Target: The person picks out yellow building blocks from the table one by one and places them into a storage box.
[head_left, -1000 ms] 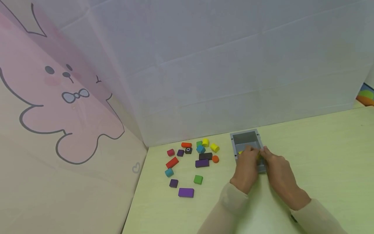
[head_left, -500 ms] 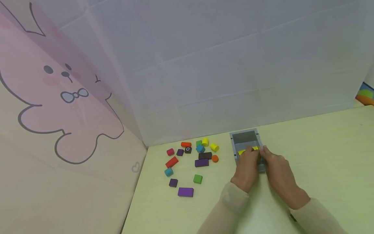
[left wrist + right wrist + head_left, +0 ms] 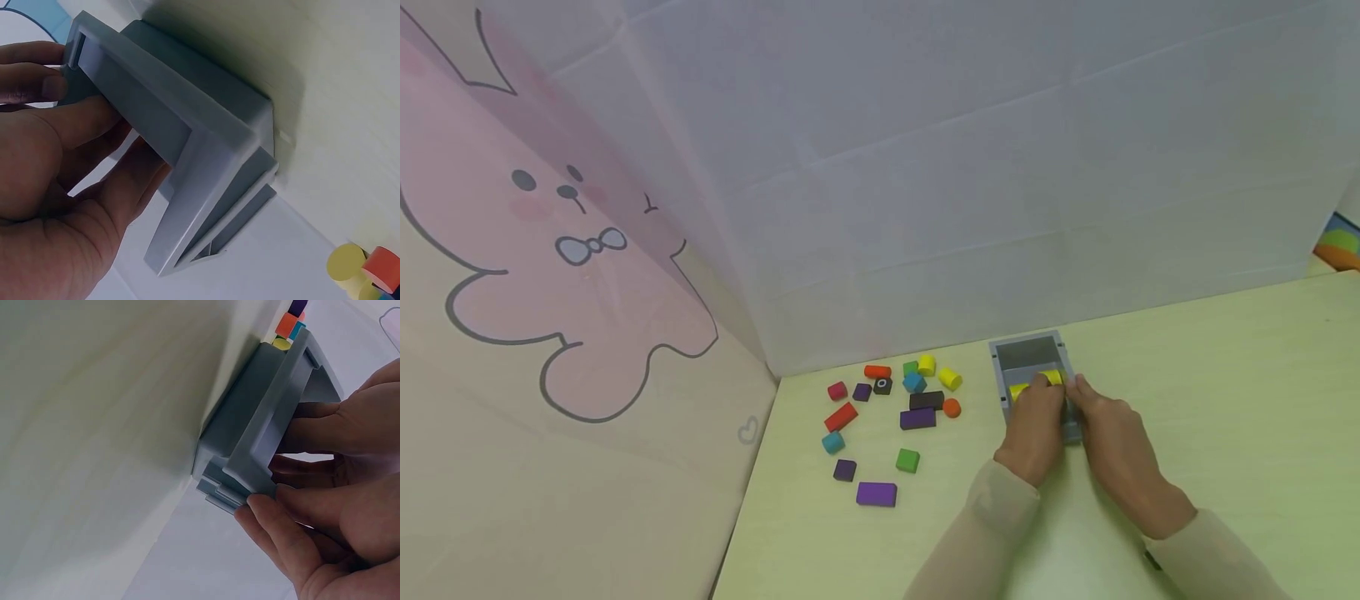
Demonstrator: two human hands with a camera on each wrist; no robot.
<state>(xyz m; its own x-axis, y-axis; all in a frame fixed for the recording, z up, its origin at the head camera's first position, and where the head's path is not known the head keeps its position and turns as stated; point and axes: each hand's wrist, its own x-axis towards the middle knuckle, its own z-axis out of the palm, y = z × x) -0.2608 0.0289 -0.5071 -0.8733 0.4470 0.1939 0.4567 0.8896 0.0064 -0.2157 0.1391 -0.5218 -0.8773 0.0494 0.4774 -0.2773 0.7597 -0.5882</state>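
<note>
A grey rectangular box [image 3: 1033,342] stands on the table, its open top facing up. My left hand [image 3: 1033,429] reaches down into it, fingers bent below the rim. Two yellow blocks [image 3: 1051,377] show inside by those fingers; I cannot tell whether the fingers hold one. My right hand [image 3: 1123,446] pinches the box's right wall near the front corner. In the right wrist view, the fingertips [image 3: 259,509] of that hand press the outer corner of the box [image 3: 269,419]. Seen from the left wrist, the left fingers dip inside the box [image 3: 181,100], their tips hidden by its wall.
Left of the box lie several loose blocks, among them a purple block [image 3: 877,494], a green cube [image 3: 907,460], a black block [image 3: 927,401], a red block [image 3: 841,416] and a yellow cylinder [image 3: 951,379]. A white sheet [image 3: 925,208] hangs behind the table [image 3: 1240,400].
The yellow block by the right hand has shifted back and left inside the box and shows more fully. Both hands stay almost in place; the loose blocks have not moved.
</note>
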